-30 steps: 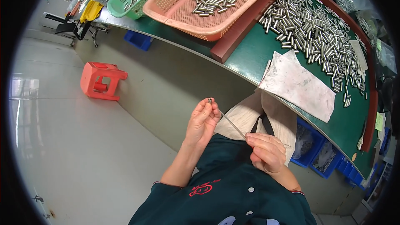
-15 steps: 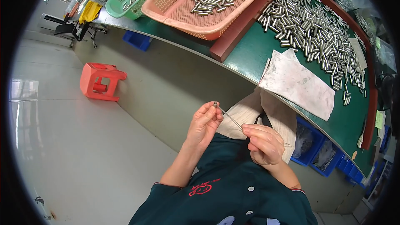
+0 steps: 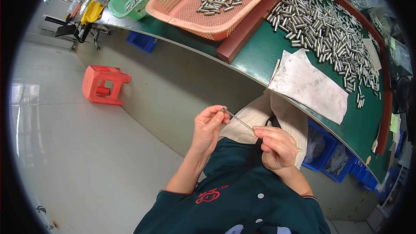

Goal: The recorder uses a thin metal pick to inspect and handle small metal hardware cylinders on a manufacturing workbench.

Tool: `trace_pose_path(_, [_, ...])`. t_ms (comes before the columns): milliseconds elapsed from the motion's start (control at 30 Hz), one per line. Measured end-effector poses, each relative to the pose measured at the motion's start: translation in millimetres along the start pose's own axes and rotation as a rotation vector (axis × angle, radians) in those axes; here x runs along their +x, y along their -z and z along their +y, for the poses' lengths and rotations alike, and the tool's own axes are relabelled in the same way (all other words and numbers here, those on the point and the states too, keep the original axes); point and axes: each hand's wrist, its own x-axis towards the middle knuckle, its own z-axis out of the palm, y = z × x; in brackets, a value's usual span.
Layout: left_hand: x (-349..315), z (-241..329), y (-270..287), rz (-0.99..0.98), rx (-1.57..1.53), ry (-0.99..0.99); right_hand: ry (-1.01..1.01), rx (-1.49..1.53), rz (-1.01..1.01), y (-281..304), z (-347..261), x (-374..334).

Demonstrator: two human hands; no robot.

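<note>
Over my lap, my left hand (image 3: 208, 123) pinches a small metal cylinder (image 3: 224, 109) between thumb and fingertips. My right hand (image 3: 277, 145) is closed around a thin metal rod (image 3: 239, 120). The rod slants up to the left, its far tip at the cylinder's end; whether it goes inside cannot be made out. Its other end shows as a thin point beyond my right hand. To the right, many similar metal cylinders (image 3: 323, 30) lie heaped on the green tabletop (image 3: 255, 63). A stained white cloth (image 3: 310, 84) lies at the table's near edge.
A pink basket (image 3: 182, 21) with several cylinders and a yellow note stands on the table, beside a green basket (image 3: 119, 6). A reddish-brown wooden rail (image 3: 242, 41) borders the heap. Blue bins (image 3: 323, 147) sit under the table. A red stool (image 3: 104, 84) is on the left floor.
Both hands stay almost in place, the left still holding the cylinder and the right the rod. My right hand's fingers and wrist have turned slightly.
</note>
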Motion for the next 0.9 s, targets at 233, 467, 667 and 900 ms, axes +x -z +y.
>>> trace_pose_path(233, [1.1, 1.4, 0.2, -0.010, -0.028, 0.080, 0.029, 0.024, -0.031, 2.1, -4.0, 0.5])
trace_pose_path(467, [5.7, 6.3, 6.1, -0.057, -0.022, 0.027, -0.045, 0.001, -0.076, 1.8, -8.8, 5.4])
trace_pose_path(667, [1.1, -1.2, -2.7, -0.037, -0.024, 0.024, 0.006, 0.018, 0.002, 3.8, -6.3, 0.6])
trace_pose_path(900, [3.2, 2.2, -0.8, 0.022, -0.119, 0.067, 0.020, -0.049, 0.092, 7.3, -14.0, 1.2])
